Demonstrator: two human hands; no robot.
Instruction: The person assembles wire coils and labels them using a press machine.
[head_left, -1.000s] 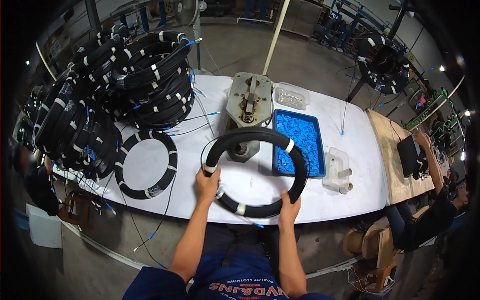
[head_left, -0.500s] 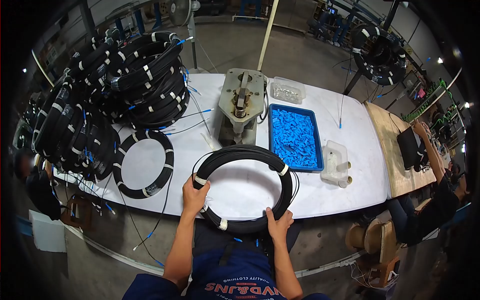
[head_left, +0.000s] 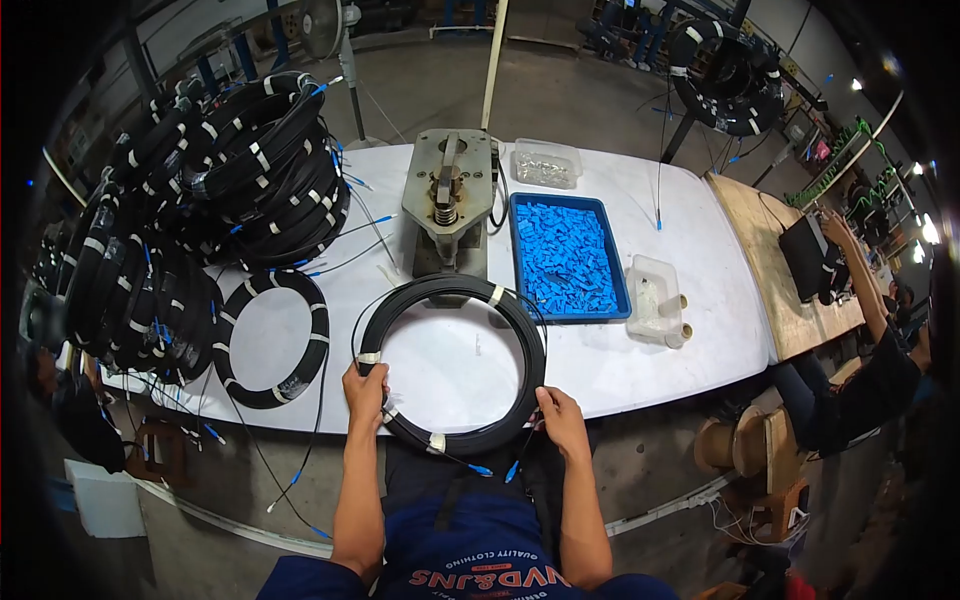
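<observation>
A black cable coil (head_left: 530,345), bound with pieces of white tape, is between my hands at the table's front edge. My left hand (head_left: 366,395) grips its left side, thumb on top. At the lower right, my right hand (head_left: 562,420) pinches the coil's outer edge; its fingertips are partly hidden. Two cable ends with blue connectors, one on the left (head_left: 480,470) and one on the right (head_left: 512,471), hang below the coil. Just beyond it stands a metal press (head_left: 450,190) with a spring.
On the left are stacked cable coils (head_left: 270,190) and a single flat coil (head_left: 318,345). A blue tray (head_left: 623,300) of small blue parts lies right of the press, near clear plastic boxes, one behind (head_left: 548,165) and one beside (head_left: 655,300). Another person (head_left: 860,375) sits at the right.
The coil has turned slightly counterclockwise. My right hand has shifted to its outer right edge, and the blue connectors show more below. The whole view has shifted, moving the table left in frame.
</observation>
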